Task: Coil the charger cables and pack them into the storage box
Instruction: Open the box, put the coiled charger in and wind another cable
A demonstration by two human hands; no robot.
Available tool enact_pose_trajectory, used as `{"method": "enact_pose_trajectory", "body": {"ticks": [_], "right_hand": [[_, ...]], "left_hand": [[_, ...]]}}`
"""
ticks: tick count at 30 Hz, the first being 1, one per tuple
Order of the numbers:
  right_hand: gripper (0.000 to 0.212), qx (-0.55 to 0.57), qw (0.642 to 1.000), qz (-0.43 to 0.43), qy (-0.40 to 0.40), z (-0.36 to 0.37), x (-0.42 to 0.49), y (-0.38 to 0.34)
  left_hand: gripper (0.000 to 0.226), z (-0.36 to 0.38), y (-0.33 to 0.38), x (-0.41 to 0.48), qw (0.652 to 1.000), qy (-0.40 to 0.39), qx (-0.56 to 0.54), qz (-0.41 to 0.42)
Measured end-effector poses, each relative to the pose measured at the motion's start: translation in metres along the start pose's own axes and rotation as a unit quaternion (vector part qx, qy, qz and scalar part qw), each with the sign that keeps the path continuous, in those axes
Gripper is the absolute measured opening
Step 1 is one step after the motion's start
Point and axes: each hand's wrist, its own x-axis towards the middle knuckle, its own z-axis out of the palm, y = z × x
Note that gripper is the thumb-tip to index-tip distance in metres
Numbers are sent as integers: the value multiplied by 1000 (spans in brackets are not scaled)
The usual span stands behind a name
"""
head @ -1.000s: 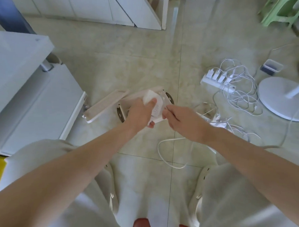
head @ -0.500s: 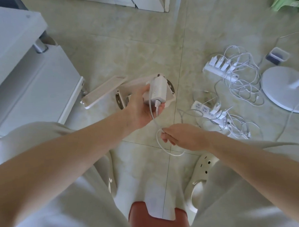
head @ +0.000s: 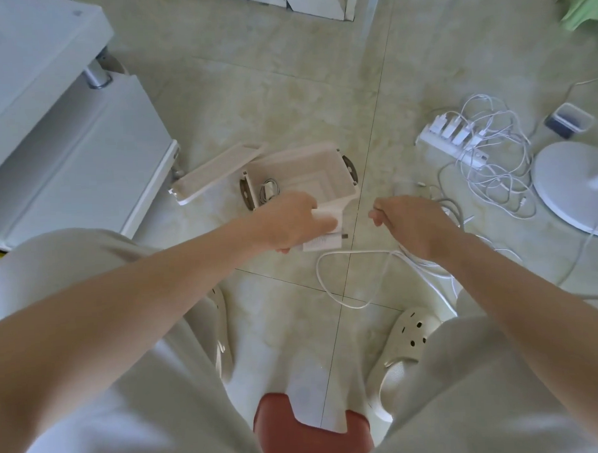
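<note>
Person in pale clothes and clogs.
Back from the fingers [head: 380, 209], both forearms [head: 189, 265] are bare; beneath them, loose grey-beige trousers [head: 486, 389] and cream clogs [head: 403, 341] pierced with round holes.

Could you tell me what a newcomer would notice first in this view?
The left hand grips a white charger over the near edge of the open storage box at centre, a cable looping across the floor below. To the right, a power strip lies in a tangle of white cables.

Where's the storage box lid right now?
In the head view the lid lies on the floor left of centre, just left of the open storage box, between it and the white cabinet.
</note>
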Motion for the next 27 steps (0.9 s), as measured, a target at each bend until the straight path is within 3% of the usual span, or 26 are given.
{"method": "enact_pose_trajectory", "body": {"ticks": [3, 6, 10, 13, 15, 19, 23, 25, 27], "right_hand": [[30, 53, 997, 43, 21, -6, 1, -10], [32, 181, 981, 70, 18, -11, -2, -29], [22, 385, 918, 88, 39, -4, -5, -52], [23, 493, 865, 91, 35, 5, -10, -69], [27, 520, 850, 83, 29, 10, -13, -77], [22, 494, 865, 81, 46, 9, -13, -79], [13, 431, 899, 61, 36, 11, -15, -81], [12, 425, 902, 61, 31, 13, -15, -83], [15, 408, 911, 62, 16, 15, -15, -85]], "left_hand": [[34, -2, -2, 4, 997, 80, -11, 11], [34, -4, -1, 11, 987, 156, -4, 29], [30, 2, -4, 27, 974, 222, -40, 28], [29, 8, -2, 36, 966, 225, -129, 7], [34, 8, 3, 39, 951, 208, -227, -22], [46, 10, 12, 42, 903, 191, -384, -35], [41, 9, 20, 37, 852, 168, -494, -47], [40, 8, 27, 29, 812, 130, -567, -51], [40, 6, 30, 25, 752, 101, -648, -75]]}}
